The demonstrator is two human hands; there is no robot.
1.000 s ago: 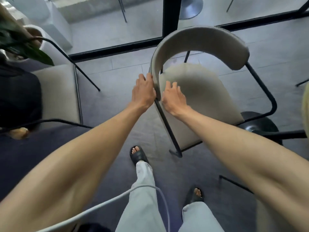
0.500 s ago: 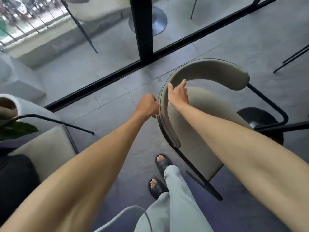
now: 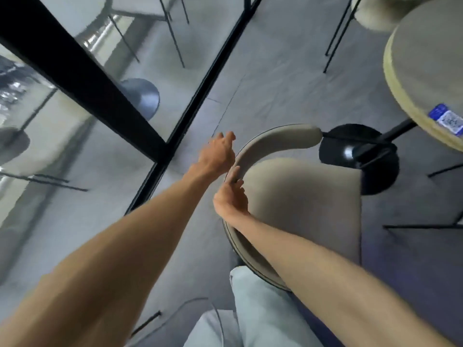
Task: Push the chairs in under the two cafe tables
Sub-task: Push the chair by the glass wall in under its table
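Observation:
A beige chair (image 3: 303,196) with a curved padded backrest (image 3: 275,140) and black metal frame stands in the middle of the view, its seat facing the black pedestal base (image 3: 360,176) of a round cafe table (image 3: 426,58) at the upper right. My right hand (image 3: 230,199) grips the left part of the backrest, fingers hooked over its top edge. My left hand (image 3: 218,156) lies against the outer side of the backrest a little farther along, fingers loose and apart, not wrapped around it. The seat front sits beside the table base, not under the tabletop.
A glass wall with a thick black frame (image 3: 82,78) runs diagonally at the left, close to the chair. Thin black legs of other chairs (image 3: 335,41) stand near the table and at the right edge. A blue card (image 3: 446,118) lies on the tabletop. My legs (image 3: 260,309) are right behind the chair.
The chair has swung and moved toward the table's pedestal base. My left hand has gone from a fist to loose fingers on the backrest's outer side. My right hand keeps its grip.

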